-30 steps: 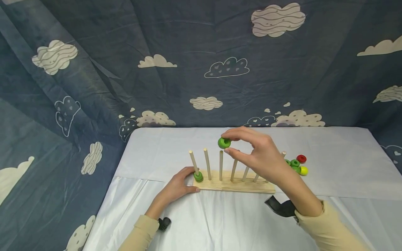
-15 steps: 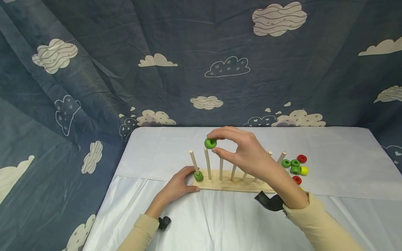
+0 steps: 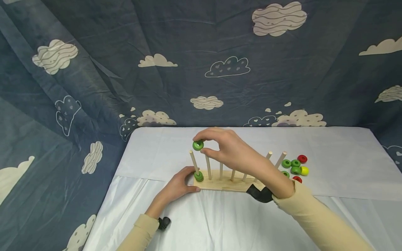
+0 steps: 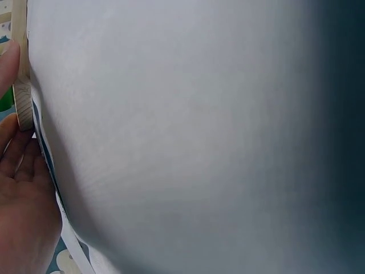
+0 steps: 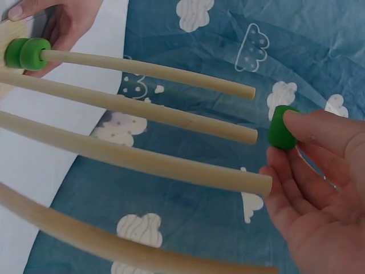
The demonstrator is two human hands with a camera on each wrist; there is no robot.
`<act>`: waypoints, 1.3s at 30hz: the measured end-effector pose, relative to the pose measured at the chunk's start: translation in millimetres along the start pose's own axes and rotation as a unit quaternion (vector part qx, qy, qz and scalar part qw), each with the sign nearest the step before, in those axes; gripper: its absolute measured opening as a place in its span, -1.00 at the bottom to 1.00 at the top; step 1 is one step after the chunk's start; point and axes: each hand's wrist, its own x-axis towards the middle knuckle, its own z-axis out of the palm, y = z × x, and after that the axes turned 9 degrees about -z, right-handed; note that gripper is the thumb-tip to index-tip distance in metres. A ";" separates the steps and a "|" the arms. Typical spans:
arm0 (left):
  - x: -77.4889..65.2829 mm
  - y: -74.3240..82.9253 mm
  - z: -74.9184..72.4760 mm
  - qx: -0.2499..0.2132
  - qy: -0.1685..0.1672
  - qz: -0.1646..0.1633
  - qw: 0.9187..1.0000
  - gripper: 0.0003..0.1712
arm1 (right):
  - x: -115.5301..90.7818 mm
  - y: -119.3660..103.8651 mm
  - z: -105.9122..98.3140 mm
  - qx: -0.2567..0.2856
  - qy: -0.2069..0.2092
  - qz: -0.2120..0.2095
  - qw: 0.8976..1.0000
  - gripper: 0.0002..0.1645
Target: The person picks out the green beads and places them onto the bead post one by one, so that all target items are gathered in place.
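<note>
A green bead (image 3: 198, 145) with a hole is pinched between the thumb and fingers of my right hand (image 3: 233, 150). It is just above the tip of the leftmost peg, apart from it in the right wrist view, where the bead (image 5: 282, 128) shows side-on. The wooden peg rack (image 3: 226, 185) has several upright pegs. Around its left end, my left hand (image 3: 177, 185) grips the base, thumb in front and fingers behind. The left wrist view shows the same hand (image 4: 25, 211) at the board's end. Two green beads (image 5: 28, 53) sit stacked low on the leftmost peg.
Right of the rack lie several loose beads: green beads (image 3: 295, 170), a yellow bead (image 3: 304, 170) and red beads (image 3: 302, 159). White cloth (image 3: 345, 167) covers the table, with a dark cloud-patterned curtain (image 3: 188, 45) behind it. A black strap (image 3: 260, 194) hangs at the right wrist.
My right hand has carried the green bead leftward along the pegs, from above the third peg to the leftmost one. The left hand has stayed on the rack's end.
</note>
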 end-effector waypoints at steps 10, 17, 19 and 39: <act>-0.8 -1.0 -1.2 -0.005 0.000 0.017 1.000 -0.19 | 12.7 -1.7 6.7 0.013 -0.052 0.029 0.998 -0.62; 0.1 -3.1 -0.6 -0.002 -0.002 0.019 1.000 -0.18 | 18.5 -2.1 12.1 0.008 -0.080 0.047 0.996 -0.66; 0.3 -3.3 -0.7 -0.003 -0.002 0.020 1.000 -0.18 | 20.0 -1.7 13.4 0.003 -0.086 0.056 0.995 -0.68; 0.2 -2.6 -0.1 -0.008 -0.001 0.022 1.000 -0.18 | 17.9 -2.7 14.4 -0.035 -0.089 0.075 0.993 -0.64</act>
